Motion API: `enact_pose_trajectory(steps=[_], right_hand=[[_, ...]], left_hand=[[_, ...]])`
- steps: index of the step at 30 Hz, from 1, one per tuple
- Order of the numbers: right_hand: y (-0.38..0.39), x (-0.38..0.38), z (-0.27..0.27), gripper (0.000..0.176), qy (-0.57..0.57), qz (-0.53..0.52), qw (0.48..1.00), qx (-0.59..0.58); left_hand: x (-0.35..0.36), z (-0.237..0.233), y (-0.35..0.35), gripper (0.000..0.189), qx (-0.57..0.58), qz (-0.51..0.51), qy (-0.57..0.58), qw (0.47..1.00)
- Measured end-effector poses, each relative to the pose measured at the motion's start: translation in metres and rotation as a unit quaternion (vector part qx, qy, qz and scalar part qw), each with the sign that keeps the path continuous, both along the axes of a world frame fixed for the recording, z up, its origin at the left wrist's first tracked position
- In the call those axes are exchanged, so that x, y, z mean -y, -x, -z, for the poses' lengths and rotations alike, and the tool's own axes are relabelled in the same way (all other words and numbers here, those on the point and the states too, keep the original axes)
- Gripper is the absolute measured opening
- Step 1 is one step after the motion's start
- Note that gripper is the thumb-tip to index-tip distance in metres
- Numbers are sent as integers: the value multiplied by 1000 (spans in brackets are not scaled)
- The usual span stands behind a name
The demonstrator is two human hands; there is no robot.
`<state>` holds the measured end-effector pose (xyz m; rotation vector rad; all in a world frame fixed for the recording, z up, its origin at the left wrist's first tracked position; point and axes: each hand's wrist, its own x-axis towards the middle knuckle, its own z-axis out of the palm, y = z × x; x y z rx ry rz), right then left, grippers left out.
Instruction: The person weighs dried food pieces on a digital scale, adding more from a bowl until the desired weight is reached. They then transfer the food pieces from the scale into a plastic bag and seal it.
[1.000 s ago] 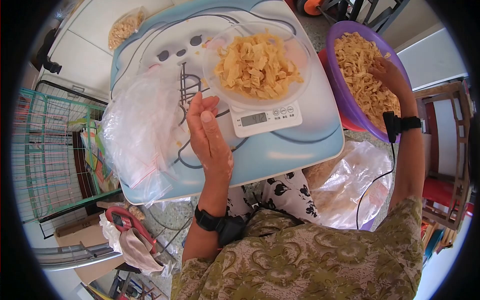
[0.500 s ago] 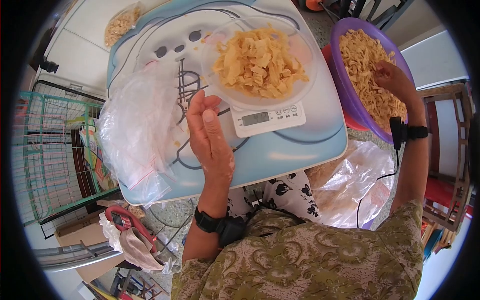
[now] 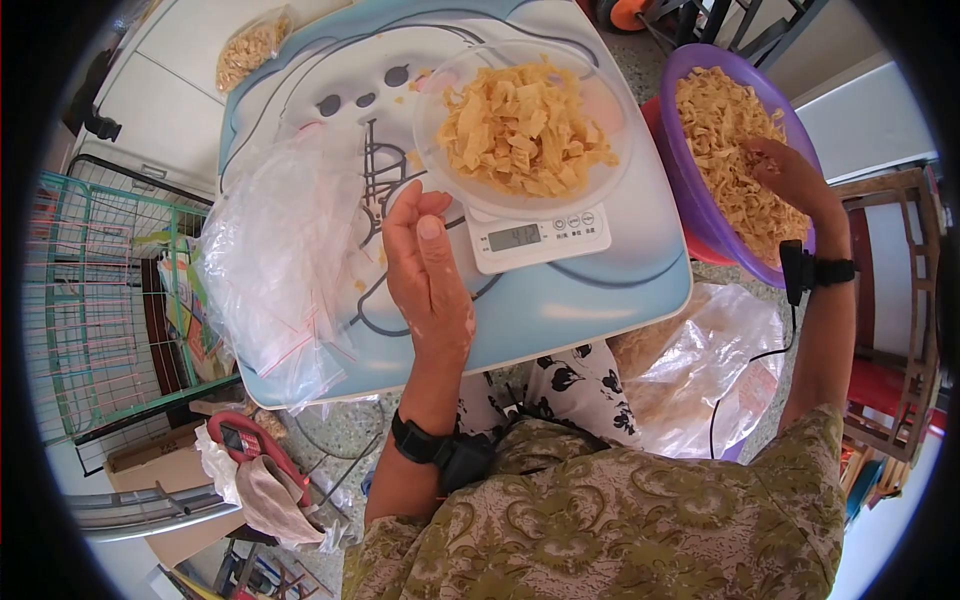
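My left hand (image 3: 428, 285) hovers over the front of the table with fingers loosely bent and thumb apart, holding nothing. Just beyond it, a white kitchen scale (image 3: 540, 240) with a lit display bears a clear plastic bowl (image 3: 450, 185). Yellowish dried strips (image 3: 530, 125) are heaped in that bowl. At the right, my right hand (image 3: 795, 182) is inside a purple basin (image 3: 690, 205), its fingers bent and pinching at the dried strips (image 3: 720, 120) there. Its fingertips are partly hidden among the strips.
Clear plastic bags (image 3: 285, 250) lie on the table (image 3: 600, 285) at the left. A filled bag (image 3: 252, 50) sits at the far left corner. Below the basin is a large plastic bag (image 3: 715, 350). A green wire cage (image 3: 110, 310) stands at the left.
My right hand has shifted slightly left and down in the basin, its fingers reaching further into the strips. My left hand has drifted a little to the right in view.
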<state>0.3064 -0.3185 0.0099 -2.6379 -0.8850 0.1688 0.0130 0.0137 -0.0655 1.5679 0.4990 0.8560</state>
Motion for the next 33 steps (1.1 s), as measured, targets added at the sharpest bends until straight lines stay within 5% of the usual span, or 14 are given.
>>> enact_pose_trajectory(steps=[7, 10, 14, 19, 33], right_hand=[[-9, -12, -16, 15, 83, 45, 995, -6], [-9, 6, -20, 12, -64, 7, 989, 134], [-13, 18, -29, 11, -196, 92, 976, -12], [-12, 19, -36, 16, -409, 180, 879, -167], [-13, 25, -36, 23, -565, 183, 765, -249]], left_hand=[[-2, 3, 0, 47, -19, -11, -22, 1000], [3, -4, 2, 41, -22, -13, 17, 1000], [5, -3, 2, 40, 10, -1, 39, 999], [1, 5, -3, 43, 14, -3, 23, 1000], [2, 0, -2, 42, 32, 9, 30, 999]])
